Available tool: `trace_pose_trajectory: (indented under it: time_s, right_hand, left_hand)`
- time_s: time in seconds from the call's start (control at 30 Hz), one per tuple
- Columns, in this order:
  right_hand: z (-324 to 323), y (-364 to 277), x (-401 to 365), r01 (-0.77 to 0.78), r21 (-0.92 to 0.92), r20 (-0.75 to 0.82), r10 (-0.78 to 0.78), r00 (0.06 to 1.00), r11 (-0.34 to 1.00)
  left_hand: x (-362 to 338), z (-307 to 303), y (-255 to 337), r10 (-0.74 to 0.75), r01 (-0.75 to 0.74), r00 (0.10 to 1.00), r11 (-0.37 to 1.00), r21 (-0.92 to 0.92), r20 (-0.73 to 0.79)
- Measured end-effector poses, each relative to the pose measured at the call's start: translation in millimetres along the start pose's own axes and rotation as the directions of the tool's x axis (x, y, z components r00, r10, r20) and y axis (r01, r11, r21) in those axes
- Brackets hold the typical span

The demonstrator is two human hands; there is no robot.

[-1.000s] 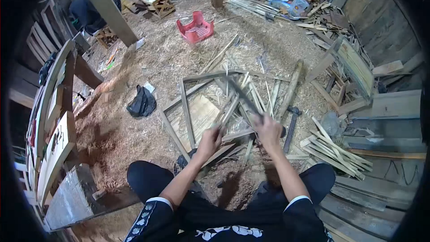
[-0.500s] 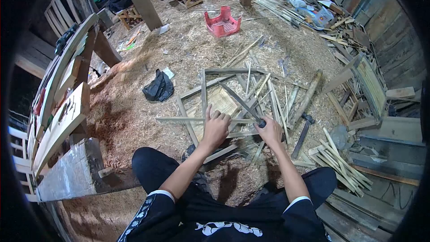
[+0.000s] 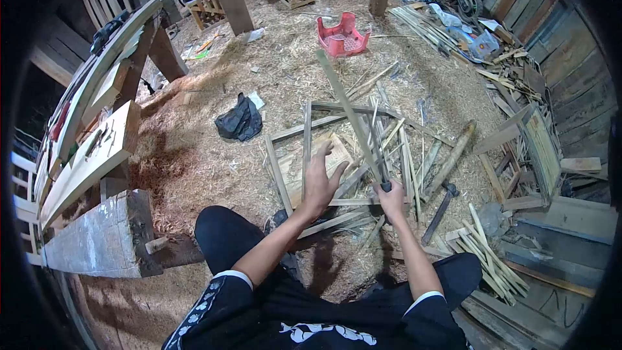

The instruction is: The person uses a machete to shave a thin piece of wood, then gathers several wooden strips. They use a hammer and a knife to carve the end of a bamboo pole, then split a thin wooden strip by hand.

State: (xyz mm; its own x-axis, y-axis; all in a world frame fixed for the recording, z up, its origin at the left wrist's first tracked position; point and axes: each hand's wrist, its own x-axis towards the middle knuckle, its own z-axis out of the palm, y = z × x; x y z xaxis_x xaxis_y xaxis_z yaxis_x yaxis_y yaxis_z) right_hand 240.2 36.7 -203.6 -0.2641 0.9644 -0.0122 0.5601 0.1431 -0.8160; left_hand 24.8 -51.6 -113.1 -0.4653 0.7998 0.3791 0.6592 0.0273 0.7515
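Observation:
My right hand (image 3: 391, 202) is closed round the black handle of a long knife (image 3: 378, 139), whose dark blade points away from me. A long, flat wooden strip (image 3: 350, 107) also rises from the fingers of this hand, slanting forward and left beside the blade. My left hand (image 3: 319, 178) is open, thumb and fingers apart, with nothing in it. It hovers over a wooden frame (image 3: 307, 142) on the ground. Several thin sticks (image 3: 407, 162) lie under and beside the knife.
A hammer-like tool (image 3: 439, 212) and a round log (image 3: 450, 161) lie to the right, near a pile of cut strips (image 3: 489, 256). A black plastic bag (image 3: 240, 118) and an upturned red stool (image 3: 343, 37) lie ahead. A heavy beam (image 3: 97, 236) stands left.
The strip has gone from lying crosswise at my left hand to standing up from my right hand. My left hand has opened. The knife blade now points more straight ahead.

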Motion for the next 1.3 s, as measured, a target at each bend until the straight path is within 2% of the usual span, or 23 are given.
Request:
trace_pose_trajectory:
  time_s: [0.07, 0.1, 0.13, 0.2, 0.27, 0.33, 0.37, 0.4, 0.47, 0.5, 0.53, 0.6, 0.73, 0.8, 0.87, 0.9, 0.93, 1.0, 1.07, 1.13, 1.17, 1.27, 1.3]
  right_hand:
    - [-1.0, -45.7, -6.1, -0.246, 0.157, 0.229, 0.207, 0.951, 0.956]
    - [18.4, -31.9, -5.9, -0.040, 0.100, 0.114, 0.028, 0.993, 0.994]
    - [25.8, -37.8, -5.4, -0.040, 0.104, 0.119, 0.028, 0.992, 0.994]
    - [40.9, -48.6, -1.3, -0.090, 0.053, 0.252, 0.073, 0.965, 0.995]
    - [58.9, -48.0, 5.5, -0.085, 0.068, 0.299, 0.062, 0.952, 0.994]
    - [67.1, -63.4, 7.2, 0.021, 0.060, 0.253, -0.036, 0.967, 0.998]
    - [63.9, -68.3, 6.7, 0.033, 0.053, 0.258, -0.046, 0.965, 0.998]
    - [58.4, -81.4, 3.8, 0.035, 0.049, 0.260, -0.046, 0.964, 0.998]
    - [52.8, -96.3, -2.8, -0.110, 0.044, 0.198, 0.099, 0.975, 0.993]
    - [69.3, -66.3, -4.4, 0.068, 0.005, 0.058, -0.068, 0.996, 0.998]
    - [68.9, -64.5, -11.7, 0.064, 0.000, 0.059, -0.064, 0.996, 0.998]
    - [70.0, -63.0, -28.9, 0.032, 0.020, -0.050, -0.031, 0.998, 0.999]
    - [68.5, -63.3, -54.4, -0.065, 0.026, 0.071, 0.063, 0.995, 0.998]
    - [62.9, -78.9, -67.3, -0.004, -0.021, 0.073, 0.005, 0.997, 1.000]
    - [59.2, -99.5, -79.0, -0.237, 0.115, 0.209, 0.210, 0.955, 0.965]
    - [72.4, -80.4, -87.9, -0.058, 0.084, 0.152, 0.045, 0.987, 0.995]
    - [75.2, -78.5, -90.1, -0.062, 0.087, 0.155, 0.048, 0.987, 0.994]
    - [78.5, -74.1, -89.0, -0.071, -0.039, 0.322, 0.080, 0.943, 0.997]
    - [88.8, -72.3, -87.8, -0.100, -0.054, 0.338, 0.112, 0.934, 0.994]
    - [89.8, -85.5, -91.4, -0.079, -0.013, 0.205, 0.080, 0.976, 0.997]
    - [88.9, -89.0, -93.8, 0.081, -0.001, 0.086, -0.080, 0.993, 0.997]
    - [92.8, -76.6, -100.6, 0.031, -0.059, 0.175, -0.020, 0.984, 0.998]
    - [93.6, -72.9, -95.8, -0.086, -0.193, 0.354, 0.151, 0.923, 0.977]
  left_hand:
    - [2.4, 6.3, -1.2, -0.130, 0.142, 0.989, 0.968, -0.205, 0.069]
    - [4.8, 9.8, -3.3, -0.129, 0.134, 0.991, 0.960, -0.244, 0.039]
    - [7.4, 8.7, -5.1, -0.132, 0.137, 0.991, 0.961, -0.238, 0.037]
    - [13.4, 4.8, -7.5, -0.263, 0.261, 0.963, 0.850, -0.457, 0.059]
    - [20.1, -3.8, -9.7, -0.281, 0.270, 0.959, 0.871, -0.410, 0.037]
    - [26.5, -15.5, -11.0, -0.312, 0.296, 0.950, 0.898, -0.325, 0.003]
    - [28.5, -17.1, -19.6, -0.231, 0.207, 0.970, 0.946, -0.248, -0.070]
    - [29.3, -18.5, -29.0, -0.234, 0.209, 0.970, 0.945, -0.251, -0.072]
    - [30.5, -18.1, -50.8, -0.214, 0.171, 0.968, 0.945, -0.279, -0.131]
    - [29.0, -13.9, -63.6, -0.151, 0.106, 0.974, 0.962, -0.251, -0.170]
    - [29.1, -12.3, -67.0, -0.156, 0.110, 0.974, 0.961, -0.255, -0.166]
    - [25.2, -11.8, -69.2, -0.189, 0.179, 0.972, 0.980, -0.084, -0.138]
    - [29.4, -7.3, -67.6, -0.153, 0.145, 0.980, 0.987, -0.076, -0.126]
    - [31.8, -4.4, -67.3, -0.151, 0.145, 0.980, 0.988, -0.056, -0.133]
    - [34.6, -1.9, -68.3, -0.120, 0.117, 0.983, 0.993, -0.027, -0.138]
    - [35.2, -1.5, -69.5, -0.123, 0.121, 0.983, 0.992, -0.023, -0.138]
    - [35.6, -1.5, -70.5, -0.145, 0.139, 0.981, 0.989, -0.055, -0.128]
    - [35.8, 1.7, -70.5, -0.161, 0.151, 0.979, 0.985, -0.089, -0.121]
    - [36.4, 4.4, -73.7, -0.170, 0.150, 0.967, 0.982, -0.114, -0.192]
    - [37.6, 3.6, -72.6, -0.163, 0.143, 0.965, 0.984, -0.109, -0.205]
    - [36.5, 1.3, -72.1, -0.158, 0.137, 0.964, 0.985, -0.109, -0.215]
    - [35.2, 2.9, -77.4, -0.143, 0.120, 0.966, 0.986, -0.118, -0.215]
    - [36.3, 3.7, -76.0, -0.169, 0.147, 0.963, 0.983, -0.114, -0.212]
